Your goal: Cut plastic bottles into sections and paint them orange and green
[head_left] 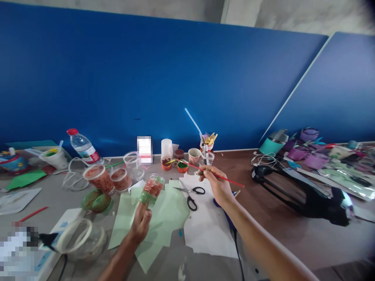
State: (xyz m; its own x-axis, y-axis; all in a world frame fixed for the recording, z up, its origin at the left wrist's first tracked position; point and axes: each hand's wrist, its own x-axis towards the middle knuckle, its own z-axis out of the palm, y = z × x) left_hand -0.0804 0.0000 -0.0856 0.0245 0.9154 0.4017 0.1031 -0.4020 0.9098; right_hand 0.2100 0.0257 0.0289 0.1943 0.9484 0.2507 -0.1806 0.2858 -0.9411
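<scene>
We find the two hands well apart, each closed on an object. The left hand (141, 222) grips the near end of a plastic cup (153, 189) coated in red and green; the cup is tilted and stands out over the green paper (168, 212). The right hand (216, 181) pinches a red brush (234, 183) between fingers and thumb. The brush slants left, its far end near a green paint pot (183, 169) and a brown paint pot (166, 167) (whether its tip touches paint, we cannot tell). We note open scissors (191, 203) lying between the hands, partly on the white paper (206, 230). Left of the held cup we record two red-coated tubs (99, 177), set side by side, and, behind them, a water bottle (83, 146) with a red cap, leaning.
</scene>
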